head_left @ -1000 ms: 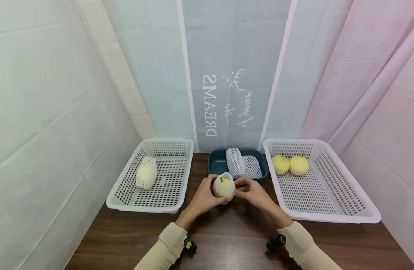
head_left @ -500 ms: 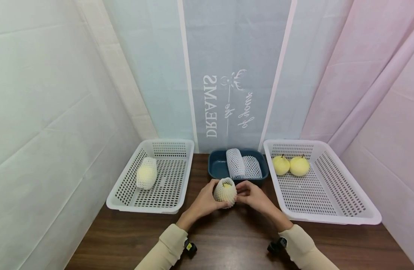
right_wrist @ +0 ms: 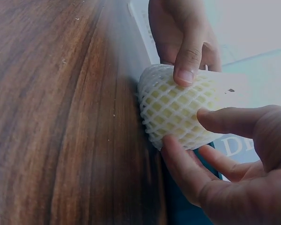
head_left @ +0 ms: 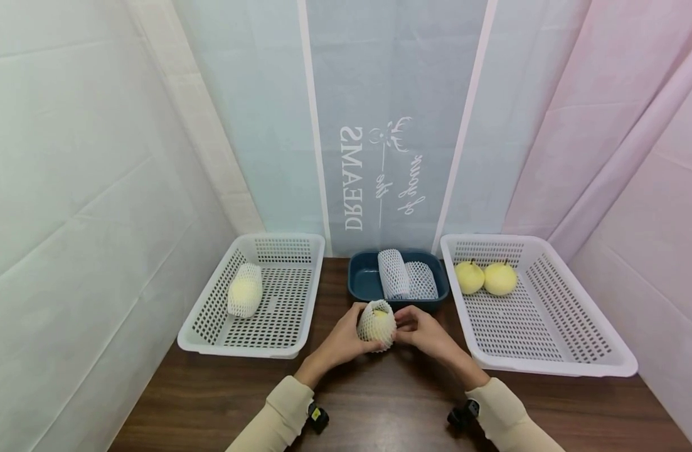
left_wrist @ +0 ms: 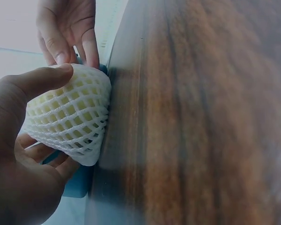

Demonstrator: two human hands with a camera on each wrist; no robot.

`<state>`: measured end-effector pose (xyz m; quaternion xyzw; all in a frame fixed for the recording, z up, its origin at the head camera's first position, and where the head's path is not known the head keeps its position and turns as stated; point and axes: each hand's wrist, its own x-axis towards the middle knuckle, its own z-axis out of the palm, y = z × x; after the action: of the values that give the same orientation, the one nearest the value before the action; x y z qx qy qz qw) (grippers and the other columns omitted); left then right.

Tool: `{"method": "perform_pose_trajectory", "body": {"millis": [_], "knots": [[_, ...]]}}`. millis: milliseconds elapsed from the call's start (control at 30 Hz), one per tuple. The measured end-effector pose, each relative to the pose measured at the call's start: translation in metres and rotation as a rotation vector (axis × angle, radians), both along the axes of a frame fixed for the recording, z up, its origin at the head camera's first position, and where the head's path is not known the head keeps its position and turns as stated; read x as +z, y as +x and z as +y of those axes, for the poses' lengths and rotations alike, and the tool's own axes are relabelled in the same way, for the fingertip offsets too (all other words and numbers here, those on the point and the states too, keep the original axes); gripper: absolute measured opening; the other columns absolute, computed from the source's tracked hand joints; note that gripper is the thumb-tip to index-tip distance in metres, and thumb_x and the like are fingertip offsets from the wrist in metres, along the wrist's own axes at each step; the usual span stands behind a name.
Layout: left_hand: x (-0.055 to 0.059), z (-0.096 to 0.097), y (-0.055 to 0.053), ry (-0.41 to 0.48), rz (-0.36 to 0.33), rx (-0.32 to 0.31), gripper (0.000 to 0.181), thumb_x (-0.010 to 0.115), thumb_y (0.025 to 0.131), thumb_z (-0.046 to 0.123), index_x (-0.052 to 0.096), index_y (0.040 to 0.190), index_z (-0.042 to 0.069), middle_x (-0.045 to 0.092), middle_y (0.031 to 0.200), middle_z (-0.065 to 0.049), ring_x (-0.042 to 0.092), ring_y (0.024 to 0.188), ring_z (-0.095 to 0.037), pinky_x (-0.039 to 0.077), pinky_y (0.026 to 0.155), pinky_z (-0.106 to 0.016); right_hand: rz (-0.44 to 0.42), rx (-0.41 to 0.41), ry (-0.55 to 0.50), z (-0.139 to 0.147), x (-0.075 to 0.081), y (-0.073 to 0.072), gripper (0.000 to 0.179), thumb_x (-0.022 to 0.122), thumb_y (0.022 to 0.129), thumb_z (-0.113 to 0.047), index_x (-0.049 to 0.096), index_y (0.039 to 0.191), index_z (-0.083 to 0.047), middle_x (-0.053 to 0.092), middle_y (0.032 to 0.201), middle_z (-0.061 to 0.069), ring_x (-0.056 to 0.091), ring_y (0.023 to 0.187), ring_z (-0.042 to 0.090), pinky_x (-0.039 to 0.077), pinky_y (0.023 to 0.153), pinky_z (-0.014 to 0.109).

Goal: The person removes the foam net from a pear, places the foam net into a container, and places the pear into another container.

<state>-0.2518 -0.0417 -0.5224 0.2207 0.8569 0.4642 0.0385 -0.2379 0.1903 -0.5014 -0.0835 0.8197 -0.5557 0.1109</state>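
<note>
A yellow pear stands upright on the table inside a white foam net sleeve, just in front of the blue tray. My left hand grips the sleeved pear from the left. Its thumb lies on the near side of the net in the left wrist view, with other fingers behind. From the right, my right hand holds the net between thumb and fingers low on its side. The net's top rim rises around the pear's crown. Fingertips on the far side are partly hidden.
The blue tray holds two spare foam nets. At left, a white basket contains one netted pear. The right white basket holds two bare pears. Fabric walls enclose the wooden table.
Both hands and the netted pear have come slightly nearer to me. The net's rim now stands higher about the pear's top, and less of the stem shows. The baskets and tray stay put.
</note>
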Motion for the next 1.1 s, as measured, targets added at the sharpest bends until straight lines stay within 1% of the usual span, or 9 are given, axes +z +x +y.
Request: {"method": "perform_pose_trajectory", "body": {"millis": [133,267,400,533,633,733,800,900,1100], "knots": [[-0.001,-0.001,0.000,0.016,-0.012,-0.007,0.078,0.093,0.084,0.030,0.049,0.146,0.014,0.061,0.142,-0.005,0.061,0.129,-0.020,0.050,0.110,-0.046,0.023,0.026,0.019,0.000,0.003,-0.001,0.041,0.078,0.094,-0.006,0.059,0.128,0.006,0.067,0.126,0.024,0.073,0.111,0.032,0.062,0.087,0.037],[-0.001,-0.001,0.000,0.025,-0.017,-0.015,0.079,0.093,0.084,0.031,0.049,0.147,0.013,0.060,0.143,-0.005,0.060,0.130,-0.020,0.050,0.110,-0.046,0.056,0.032,0.053,-0.001,0.007,-0.002,0.042,0.079,0.095,-0.011,0.060,0.129,0.006,0.068,0.125,0.023,0.072,0.111,0.032,0.062,0.086,0.037],[-0.002,-0.001,-0.001,0.035,-0.025,-0.030,0.079,0.092,0.085,0.030,0.048,0.148,0.013,0.059,0.144,-0.006,0.060,0.130,-0.020,0.049,0.111,-0.046,0.081,-0.003,0.091,-0.003,0.015,-0.003,0.041,0.078,0.097,-0.019,0.063,0.130,0.002,0.069,0.125,0.019,0.072,0.112,0.029,0.062,0.085,0.034],[-0.004,-0.002,-0.002,0.034,-0.030,-0.040,0.081,0.093,0.085,0.031,0.046,0.149,0.014,0.058,0.146,-0.005,0.060,0.128,-0.020,0.050,0.110,-0.045,0.150,-0.044,0.108,-0.005,0.025,-0.005,0.037,0.077,0.100,-0.023,0.067,0.128,-0.001,0.072,0.125,0.018,0.073,0.112,0.029,0.061,0.090,0.037],[-0.005,-0.002,-0.002,0.030,-0.028,-0.042,0.082,0.093,0.084,0.031,0.045,0.149,0.014,0.058,0.147,-0.006,0.061,0.127,-0.021,0.050,0.108,-0.045,0.214,-0.060,0.089,-0.007,0.034,-0.007,0.033,0.076,0.100,-0.020,0.069,0.125,0.000,0.074,0.123,0.018,0.074,0.110,0.030,0.062,0.090,0.039],[-0.005,-0.003,-0.002,0.026,-0.039,-0.042,0.083,0.093,0.085,0.031,0.044,0.150,0.014,0.057,0.149,-0.007,0.061,0.128,-0.022,0.051,0.109,-0.046,0.269,-0.065,0.086,-0.010,0.041,-0.009,0.025,0.075,0.100,-0.014,0.072,0.121,-0.001,0.075,0.120,0.017,0.075,0.106,0.029,0.062,0.087,0.036],[-0.005,-0.004,-0.001,0.028,-0.051,-0.043,0.084,0.092,0.085,0.032,0.043,0.151,0.015,0.056,0.150,-0.008,0.061,0.129,-0.022,0.050,0.109,-0.047,0.304,-0.057,0.092,-0.013,0.046,-0.010,0.020,0.074,0.100,-0.010,0.074,0.119,-0.002,0.075,0.117,0.016,0.076,0.104,0.028,0.062,0.085,0.033],[-0.005,-0.005,-0.001,0.025,-0.058,-0.043,0.084,0.091,0.086,0.033,0.042,0.151,0.016,0.055,0.150,-0.008,0.061,0.129,-0.023,0.050,0.109,-0.048,0.342,-0.020,0.097,-0.019,0.051,-0.009,0.017,0.074,0.099,-0.005,0.075,0.116,-0.004,0.076,0.115,0.014,0.077,0.103,0.027,0.061,0.084,0.032],[-0.005,-0.006,0.000,0.032,-0.063,-0.053,0.083,0.090,0.087,0.032,0.041,0.151,0.016,0.056,0.147,-0.009,0.061,0.126,-0.023,0.051,0.106,-0.047,0.381,0.078,0.142,-0.029,0.059,-0.008,0.017,0.074,0.099,-0.004,0.075,0.115,-0.005,0.077,0.112,0.010,0.077,0.099,0.024,0.062,0.083,0.033]]}}
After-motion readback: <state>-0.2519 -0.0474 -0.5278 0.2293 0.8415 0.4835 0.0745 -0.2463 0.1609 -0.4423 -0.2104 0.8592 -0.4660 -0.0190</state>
